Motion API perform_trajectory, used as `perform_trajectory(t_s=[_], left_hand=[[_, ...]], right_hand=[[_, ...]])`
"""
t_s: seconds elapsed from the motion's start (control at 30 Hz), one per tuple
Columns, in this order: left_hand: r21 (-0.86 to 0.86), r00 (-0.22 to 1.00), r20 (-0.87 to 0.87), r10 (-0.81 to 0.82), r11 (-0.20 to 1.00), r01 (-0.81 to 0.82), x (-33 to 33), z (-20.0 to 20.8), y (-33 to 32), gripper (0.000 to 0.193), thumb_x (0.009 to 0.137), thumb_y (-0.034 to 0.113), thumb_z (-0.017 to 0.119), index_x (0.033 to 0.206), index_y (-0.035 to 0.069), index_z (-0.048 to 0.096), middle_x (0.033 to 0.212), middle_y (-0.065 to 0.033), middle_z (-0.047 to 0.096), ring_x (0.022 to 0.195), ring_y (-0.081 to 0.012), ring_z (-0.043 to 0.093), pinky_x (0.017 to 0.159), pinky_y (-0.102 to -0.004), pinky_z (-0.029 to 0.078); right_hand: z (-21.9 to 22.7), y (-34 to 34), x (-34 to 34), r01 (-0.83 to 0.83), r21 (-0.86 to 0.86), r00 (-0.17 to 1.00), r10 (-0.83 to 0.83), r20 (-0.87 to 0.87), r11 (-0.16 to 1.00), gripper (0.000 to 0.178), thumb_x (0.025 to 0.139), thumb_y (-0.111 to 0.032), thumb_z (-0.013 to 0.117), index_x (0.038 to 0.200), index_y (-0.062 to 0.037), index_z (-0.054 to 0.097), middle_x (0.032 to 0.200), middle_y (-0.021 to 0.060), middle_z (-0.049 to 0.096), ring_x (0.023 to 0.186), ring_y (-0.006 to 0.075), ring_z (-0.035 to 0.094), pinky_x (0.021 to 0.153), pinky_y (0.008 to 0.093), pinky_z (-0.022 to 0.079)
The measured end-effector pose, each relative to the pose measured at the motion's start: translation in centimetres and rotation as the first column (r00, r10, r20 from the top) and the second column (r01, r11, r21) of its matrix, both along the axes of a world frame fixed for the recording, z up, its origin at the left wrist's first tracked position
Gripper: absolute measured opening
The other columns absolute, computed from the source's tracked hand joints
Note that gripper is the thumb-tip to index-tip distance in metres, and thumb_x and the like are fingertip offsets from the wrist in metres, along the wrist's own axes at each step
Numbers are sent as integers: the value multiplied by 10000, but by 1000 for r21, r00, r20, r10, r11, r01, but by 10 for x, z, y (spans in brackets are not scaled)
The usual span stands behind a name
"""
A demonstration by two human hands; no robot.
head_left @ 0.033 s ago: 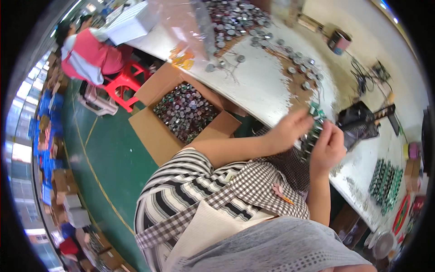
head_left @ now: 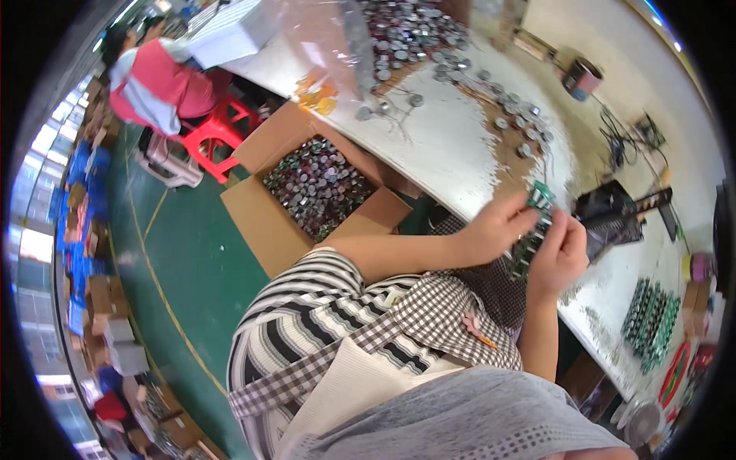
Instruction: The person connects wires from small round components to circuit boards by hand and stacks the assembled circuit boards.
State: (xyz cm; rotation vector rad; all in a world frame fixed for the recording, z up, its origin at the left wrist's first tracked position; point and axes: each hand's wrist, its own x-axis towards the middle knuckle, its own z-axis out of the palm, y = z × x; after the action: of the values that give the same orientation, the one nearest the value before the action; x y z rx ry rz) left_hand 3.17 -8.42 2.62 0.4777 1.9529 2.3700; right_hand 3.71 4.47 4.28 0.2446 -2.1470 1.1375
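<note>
Over the near edge of the table, both my hands come together at a strip of green circuit boards [head_left: 543, 196] set with small shiny parts. My right hand [head_left: 563, 249] grips the strip from the right, fingers curled round it. From the left, my left hand [head_left: 502, 228] pinches at the strip near its upper end; whether a small part or wire is between those fingertips cannot be made out. The strip's lower part [head_left: 524, 257] shows dark between the hands, above my lap.
An open cardboard box [head_left: 253, 222] full of small round metal parts stands left of the table [head_left: 448, 161]. More round parts [head_left: 414, 34] with wires lie at the back. Green board strips [head_left: 652, 322] are stacked at right, beyond a black bag [head_left: 602, 203]. A person [head_left: 165, 84] sits far left.
My left hand, blurred by motion earlier, now shows sharper and a little lower, its fingers pinched at the strip. The whole view has shifted slightly.
</note>
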Motion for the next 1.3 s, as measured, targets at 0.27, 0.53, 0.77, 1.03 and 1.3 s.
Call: perform_trajectory(t_s=[0.27, 0.53, 0.77, 1.03, 1.3], left_hand=[[474, 939, 217, -266, 870, 137, -20, 5, -4, 168, 942, 139, 483, 911, 7, 583, 785, 7, 581, 705, -54, 520, 646, -218, 433], [356, 948, 231, -220, 926, 128, -7, -6, 2, 238, 967, 259, 505, 919, 36, 573, 776, 16, 542, 665, -65, 476, 597, -219, 404], [316, 969, 151, -193, 939, 138, -1, -17, 5, 254, 979, 251, 490, 980, 14, 582, 856, 9, 571, 785, -66, 505, 710, -220, 429], [422, 982, 166, -94, 907, 16, -7, -6, 1, 149, 918, 149, 529, 867, 27, 598, 783, 17, 584, 689, -39, 501, 606, -206, 411], [478, 929, 267, -257, 872, 104, 0, -10, 6, 199, 965, 234, 513, 941, 50, 584, 772, 22, 560, 672, -59, 485, 589, -218, 396]], right_hand=[[-27, -10, 16, -14, 115, 987, 33, -160, 993, 180, 943, -109, 523, 995, 46, 599, 786, 163, 644, 643, 279, 623, 588, 344, 488], [-23, 4, 12, 35, 208, 967, 19, -253, 978, 145, 898, -124, 626, 839, 8, 620, 680, 110, 641, 527, 211, 592, 501, 310, 475], [-11, 4, 7, 56, -62, 998, -58, -27, 996, 215, 931, -187, 595, 866, 16, 629, 702, 67, 648, 590, 112, 583, 518, 258, 477], [-42, -10, 27, -160, -239, 976, 190, 106, 958, 231, 977, -176, 491, 1027, 42, 549, 720, 67, 584, 552, 98, 523, 480, 224, 422], [-36, 4, 18, -135, -342, 982, 172, 80, 930, 174, 952, -146, 554, 896, 19, 555, 664, 59, 605, 513, 73, 528, 456, 190, 418]])
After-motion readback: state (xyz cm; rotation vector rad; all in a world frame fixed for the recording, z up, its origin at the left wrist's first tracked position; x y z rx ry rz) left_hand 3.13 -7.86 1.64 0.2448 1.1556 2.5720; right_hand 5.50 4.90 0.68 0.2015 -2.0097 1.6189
